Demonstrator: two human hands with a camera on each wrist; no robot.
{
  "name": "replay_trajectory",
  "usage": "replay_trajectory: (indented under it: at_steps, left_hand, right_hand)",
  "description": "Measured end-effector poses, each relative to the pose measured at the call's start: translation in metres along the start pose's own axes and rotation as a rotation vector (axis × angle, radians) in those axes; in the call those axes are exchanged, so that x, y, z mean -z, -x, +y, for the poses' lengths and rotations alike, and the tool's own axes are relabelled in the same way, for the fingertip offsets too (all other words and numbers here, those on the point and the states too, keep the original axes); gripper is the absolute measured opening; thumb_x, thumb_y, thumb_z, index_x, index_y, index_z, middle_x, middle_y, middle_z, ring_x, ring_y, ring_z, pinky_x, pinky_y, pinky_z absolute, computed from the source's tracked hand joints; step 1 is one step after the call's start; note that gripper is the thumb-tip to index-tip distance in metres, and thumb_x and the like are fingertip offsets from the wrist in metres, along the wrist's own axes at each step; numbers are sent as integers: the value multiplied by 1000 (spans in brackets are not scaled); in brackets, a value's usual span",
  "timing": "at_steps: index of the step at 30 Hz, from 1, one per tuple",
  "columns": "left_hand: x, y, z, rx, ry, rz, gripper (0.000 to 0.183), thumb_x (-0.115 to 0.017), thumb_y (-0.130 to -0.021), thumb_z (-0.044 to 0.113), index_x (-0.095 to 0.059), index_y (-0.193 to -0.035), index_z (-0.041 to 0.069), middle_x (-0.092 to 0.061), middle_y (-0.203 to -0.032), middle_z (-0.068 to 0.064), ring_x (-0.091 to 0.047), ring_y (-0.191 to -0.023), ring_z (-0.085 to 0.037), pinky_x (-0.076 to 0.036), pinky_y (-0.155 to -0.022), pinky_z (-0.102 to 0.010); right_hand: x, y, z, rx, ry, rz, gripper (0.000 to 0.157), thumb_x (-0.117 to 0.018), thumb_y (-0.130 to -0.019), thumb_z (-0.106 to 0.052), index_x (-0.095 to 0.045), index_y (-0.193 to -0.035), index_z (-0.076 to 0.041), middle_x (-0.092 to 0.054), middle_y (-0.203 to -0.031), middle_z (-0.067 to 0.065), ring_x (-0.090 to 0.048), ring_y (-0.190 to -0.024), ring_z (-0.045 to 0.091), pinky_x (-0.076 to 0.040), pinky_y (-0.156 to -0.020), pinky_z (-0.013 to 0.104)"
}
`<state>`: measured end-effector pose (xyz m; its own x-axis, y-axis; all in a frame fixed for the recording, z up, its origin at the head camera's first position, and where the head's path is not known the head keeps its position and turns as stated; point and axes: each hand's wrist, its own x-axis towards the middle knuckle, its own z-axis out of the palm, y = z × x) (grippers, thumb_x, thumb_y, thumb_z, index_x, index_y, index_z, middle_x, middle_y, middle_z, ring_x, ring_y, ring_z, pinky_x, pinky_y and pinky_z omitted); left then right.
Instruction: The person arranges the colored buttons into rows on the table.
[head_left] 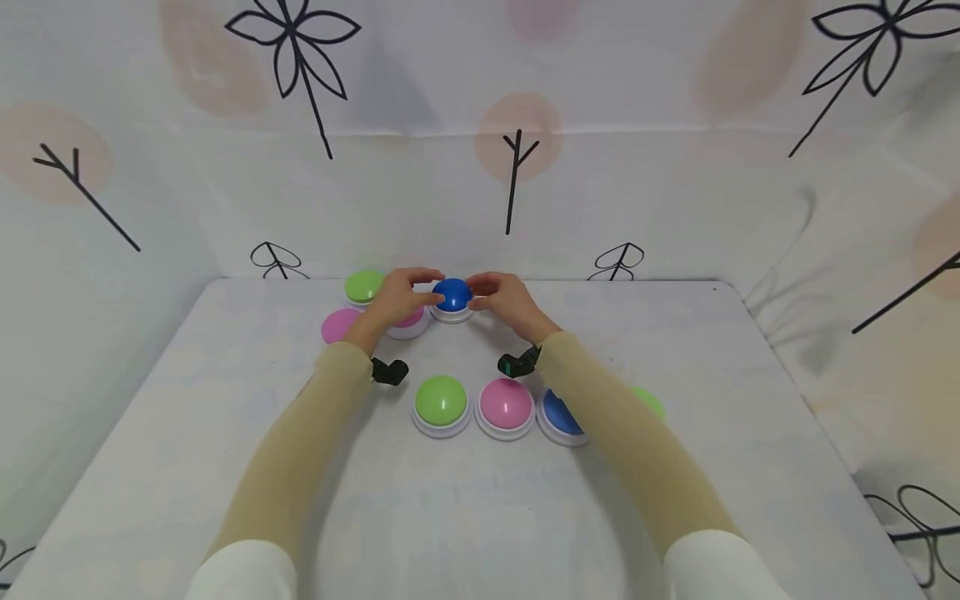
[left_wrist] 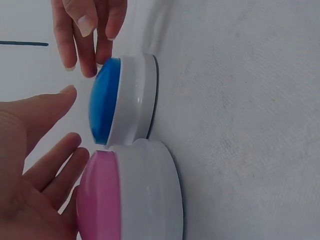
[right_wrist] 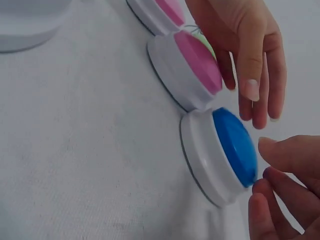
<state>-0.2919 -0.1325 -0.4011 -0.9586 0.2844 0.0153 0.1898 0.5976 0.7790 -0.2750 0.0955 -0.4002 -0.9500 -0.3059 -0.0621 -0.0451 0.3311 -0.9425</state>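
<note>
Blue button (head_left: 453, 293) between left hand (head_left: 397, 297) and right hand (head_left: 513, 303), neither gripping
Probably light, stiff, slick-domed; best held by the white base (right_wrist: 206, 154), below both hands

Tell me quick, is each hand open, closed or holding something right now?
Left hand: open, holding nothing, beside the far blue button.
Right hand: open, holding nothing, at that button's other side.

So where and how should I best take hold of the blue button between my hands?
Probably by the white base of the blue button, coming from the right with your right hand. The base has a steeper wall, while the blue dome curves away and looks slick; on the left, the pink button crowds it.
</note>
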Motion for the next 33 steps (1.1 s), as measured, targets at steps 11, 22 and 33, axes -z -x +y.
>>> replay_trajectory:
  at_steps: [11, 22, 33]
  left_hand:
    - [-8, 1, 2, 44, -135, -115, 58, -75, -90, 20, -54, -144, 16, -49, -147, -13, -43, -135, -34, -33, -113, -51]
    - [-12, 1, 2, 51, -141, -62, 57, -77, -89, 19, -56, -142, 18, -56, -140, -12, -47, -131, -32, -34, -112, -49]
    - [-12, 2, 3, 45, -91, -38, 52, -77, -90, 21, -60, -138, 18, -58, -137, -12, -47, -131, -32, -34, -112, -51]
  right_hand:
    - [-1, -13, 12, -39, 5, 11, 44, -73, -89, -5, -60, -132, -3, -62, -131, 14, -57, -121, 26, -48, -102, 37]
    - [-9, -17, 13, -30, 145, 31, 49, -77, -87, -11, -63, -134, -10, -59, -136, 12, -53, -126, 28, -44, -106, 39]
    - [-9, -14, 11, -32, 164, 41, 50, -79, -86, -11, -64, -134, -13, -59, -137, 11, -53, -126, 28, -44, -106, 39]
